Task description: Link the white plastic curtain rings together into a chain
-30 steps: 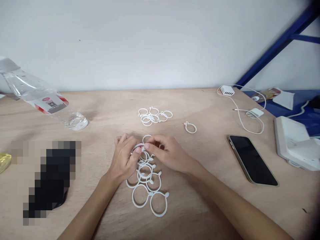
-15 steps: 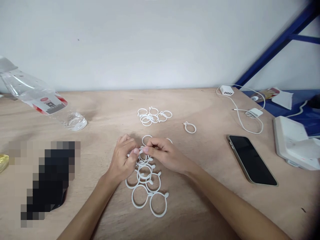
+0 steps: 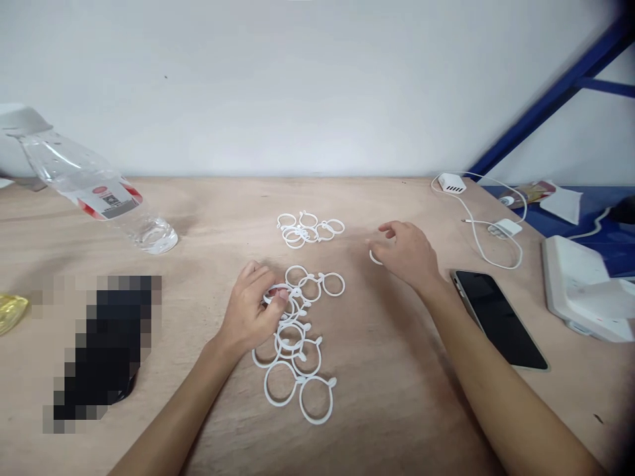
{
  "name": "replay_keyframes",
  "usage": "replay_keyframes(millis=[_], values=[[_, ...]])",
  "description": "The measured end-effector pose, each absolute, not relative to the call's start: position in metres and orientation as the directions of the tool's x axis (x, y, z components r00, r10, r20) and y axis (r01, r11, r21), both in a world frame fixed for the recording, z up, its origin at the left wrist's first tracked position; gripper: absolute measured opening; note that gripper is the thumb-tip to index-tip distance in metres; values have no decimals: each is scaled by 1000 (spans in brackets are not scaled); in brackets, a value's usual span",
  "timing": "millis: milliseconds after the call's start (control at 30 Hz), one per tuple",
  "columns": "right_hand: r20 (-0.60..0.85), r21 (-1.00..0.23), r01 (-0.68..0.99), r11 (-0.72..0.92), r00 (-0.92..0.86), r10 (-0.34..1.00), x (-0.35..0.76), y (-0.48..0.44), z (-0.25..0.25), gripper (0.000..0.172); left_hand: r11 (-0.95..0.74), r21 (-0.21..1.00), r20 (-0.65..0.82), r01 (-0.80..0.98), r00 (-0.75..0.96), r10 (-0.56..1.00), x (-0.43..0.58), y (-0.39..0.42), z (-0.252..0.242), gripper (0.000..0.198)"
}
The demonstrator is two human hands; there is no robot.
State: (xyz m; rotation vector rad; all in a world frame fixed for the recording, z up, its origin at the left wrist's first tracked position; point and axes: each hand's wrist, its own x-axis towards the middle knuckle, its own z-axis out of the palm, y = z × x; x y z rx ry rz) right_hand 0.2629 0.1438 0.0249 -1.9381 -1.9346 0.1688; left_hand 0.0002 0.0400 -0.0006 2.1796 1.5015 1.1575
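Observation:
White plastic rings, each with a small tab or loop on its edge, lie on the wooden table. My left hand [image 3: 253,307] is closed on one white ring [image 3: 270,291], pinched between thumb and fingers above the near rings. Beneath and below it, several rings overlap in a long group, ending at a ring [image 3: 316,422] closest to me. My right hand [image 3: 404,251] is over a lone ring [image 3: 376,259] on the right, which it mostly covers. Its fingers are apart, and I cannot see whether they touch that ring. A smaller cluster of linked-looking rings [image 3: 296,246] lies farther back.
A clear bottle [image 3: 124,205] stands at the left, above a pixelated dark object [image 3: 106,344]. On the right lie a phone [image 3: 499,317], a white charger with cable [image 3: 451,184] and a white device [image 3: 578,284]. A blue frame [image 3: 546,99] rises behind them.
My right hand has left the held ring and moved right and away from me, over the lone ring. My left hand stays with its ring. The view has shifted slightly.

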Motion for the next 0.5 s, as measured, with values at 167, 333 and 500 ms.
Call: replay_keyframes(millis=[167, 333, 500], values=[[107, -281, 958, 50, -20, 994, 270, 150, 3, 27, -415, 590, 452, 693, 143, 881, 2, 39, 0, 16], [111, -602, 794, 80, -17, 994, 243, 140, 7, 16, -429, 571, 481, 700, 137, 866, 3, 39, -1, 16], [-47, -922, 386, 26, -180, 983, 202, 112, 25, 20, -481, 523, 542, 703, 161, 825, 4, 39, 1, 19]])
